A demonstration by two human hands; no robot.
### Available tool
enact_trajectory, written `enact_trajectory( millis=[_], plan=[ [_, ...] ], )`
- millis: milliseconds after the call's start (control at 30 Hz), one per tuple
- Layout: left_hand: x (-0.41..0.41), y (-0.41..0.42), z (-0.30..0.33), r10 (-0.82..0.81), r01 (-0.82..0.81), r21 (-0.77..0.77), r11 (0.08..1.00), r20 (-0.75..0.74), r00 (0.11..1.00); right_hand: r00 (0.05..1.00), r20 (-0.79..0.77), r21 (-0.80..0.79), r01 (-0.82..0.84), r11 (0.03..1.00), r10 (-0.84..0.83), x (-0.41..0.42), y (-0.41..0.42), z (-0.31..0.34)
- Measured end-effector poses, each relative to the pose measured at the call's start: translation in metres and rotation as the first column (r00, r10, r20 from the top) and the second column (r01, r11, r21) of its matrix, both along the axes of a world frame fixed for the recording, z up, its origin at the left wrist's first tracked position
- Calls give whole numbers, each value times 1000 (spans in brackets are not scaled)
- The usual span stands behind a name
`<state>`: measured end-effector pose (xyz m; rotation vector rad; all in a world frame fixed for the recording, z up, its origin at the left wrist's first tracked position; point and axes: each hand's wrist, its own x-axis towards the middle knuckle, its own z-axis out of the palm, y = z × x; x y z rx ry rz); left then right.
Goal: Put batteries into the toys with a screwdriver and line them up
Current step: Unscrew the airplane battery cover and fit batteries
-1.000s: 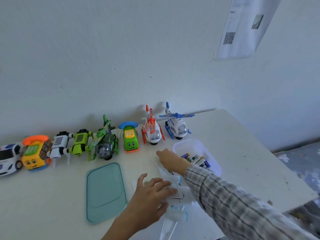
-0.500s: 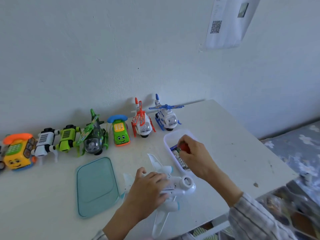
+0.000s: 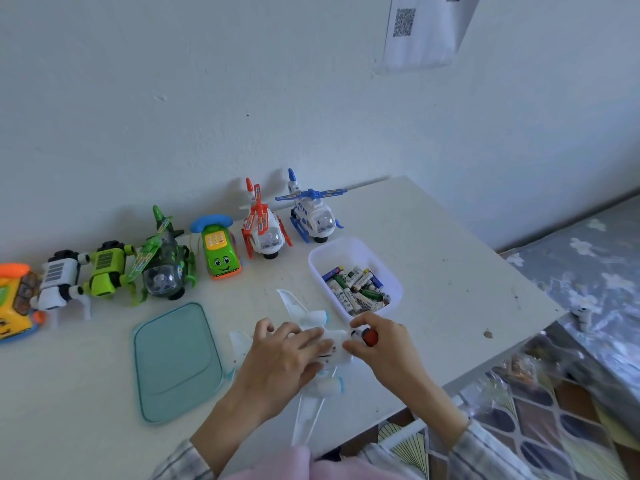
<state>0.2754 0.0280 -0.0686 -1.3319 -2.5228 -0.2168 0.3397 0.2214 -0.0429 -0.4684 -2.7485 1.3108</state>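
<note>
A white toy airplane (image 3: 308,320) with pale blue engines lies on the white table (image 3: 450,271) near the front edge. My left hand (image 3: 280,362) presses down on its body, fingers spread over it. My right hand (image 3: 384,348) pinches a small screwdriver with a red handle (image 3: 370,337) at the plane's right end. A clear tub (image 3: 349,252) holding several batteries (image 3: 356,289) stands just behind my right hand. Toys stand in a row along the wall: a blue helicopter (image 3: 311,216), a red helicopter (image 3: 263,230), a green phone car (image 3: 218,247), a green helicopter (image 3: 162,265).
A teal lid (image 3: 176,362) lies flat left of the plane. Further left in the row stand a lime robot (image 3: 107,268), a white robot (image 3: 59,278) and an orange-yellow phone toy (image 3: 14,299). The table's right edge drops to a patterned floor.
My right hand reached into the battery tub, came out holding the red-handled screwdriver, and moved back to the plane. My left hand stayed on the plane.
</note>
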Motion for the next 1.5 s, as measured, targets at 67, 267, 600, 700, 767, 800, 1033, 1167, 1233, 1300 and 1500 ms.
enact_trajectory(
  millis=[67, 267, 600, 700, 767, 800, 1033, 1167, 1233, 1300, 1500],
  plan=[
    [1, 0, 1, -5, 5, -18, 1000, -13, 1000, 1000, 4, 0, 4, 1000, -4, 0, 1, -1],
    [4, 1, 2, -11, 8, -41, 999, -66, 998, 999, 49, 23, -24, 999, 22, 1, 1, 9],
    [3, 2, 1, -1, 1, 4, 1000, 19, 1000, 906, -423, -46, 5, 999, -24, -4, -5, 91],
    [4, 1, 1, 7, -7, 6, 1000, 3, 1000, 900, -434, -97, 10, 995, -51, -9, -12, 72],
    [5, 1, 1, 12, -12, 6, 1000, -12, 1000, 900, -435, -67, -3, 998, -27, -11, -14, 58],
    [5, 1, 1, 15, -15, 8, 1000, -15, 1000, 899, -437, -57, 2, 998, -26, -12, -14, 54],
    [6, 1, 1, 35, -35, 1, 999, -16, 999, 905, -422, -57, 42, 997, -62, -16, -14, 42],
    [6, 1, 0, 48, -48, -8, 999, -17, 999, 899, -432, -63, 52, 997, -74, -17, -14, 39],
    [6, 1, 0, 48, -48, -10, 999, -13, 999, 895, -440, -62, 50, 997, -73, -18, -14, 37],
    [6, 1, 0, 45, -45, -11, 999, -11, 999, 892, -446, -66, 45, 997, -70, -18, -13, 35],
    [5, 1, 0, 40, -40, 10, 999, -18, 999, 892, -452, -45, 1, 999, -21, -18, -14, 34]
  ],
)
